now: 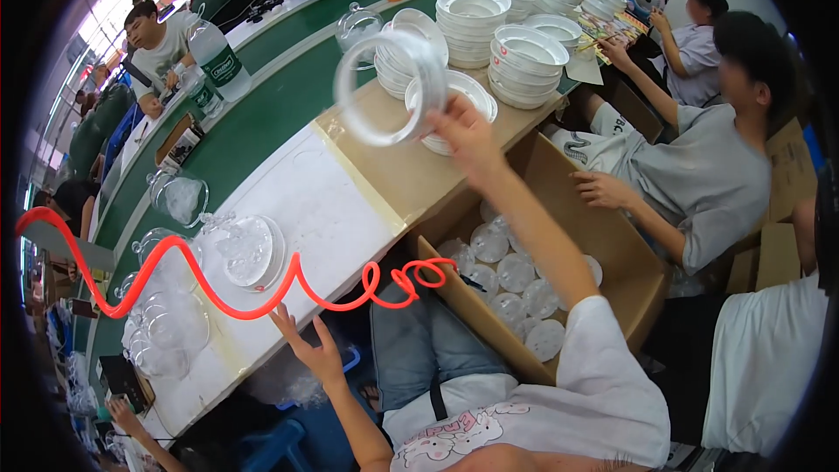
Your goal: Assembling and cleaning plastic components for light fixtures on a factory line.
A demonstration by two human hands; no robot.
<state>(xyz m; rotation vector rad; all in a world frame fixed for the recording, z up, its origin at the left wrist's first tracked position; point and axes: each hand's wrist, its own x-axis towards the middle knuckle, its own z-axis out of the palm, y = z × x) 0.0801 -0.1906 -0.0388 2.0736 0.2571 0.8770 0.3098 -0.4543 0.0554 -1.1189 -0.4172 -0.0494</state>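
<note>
My right hand [463, 135] is raised over the far part of the table, fingers closed on the rim of a whitish, translucent plastic ring [428, 79]. The ring is slightly smeared by motion and hangs in front of stacked white round dishes [472, 13]. My left hand [310, 350] is at the table's near edge, empty, its fingers spread upward. Just above it passes a red coiled hose [328, 301]. Left of that hand, a white round plate [271, 267] carries crumpled clear plastic pieces [245, 245].
A cardboard box [629, 315] by my right arm holds many clear round parts [516, 273]. Clear domed covers [170, 323] crowd the table's left end. Bottles [218, 61] stand beyond the green strip [288, 96]. Co-workers sit along the right; one person [708, 166] rests a hand near the box.
</note>
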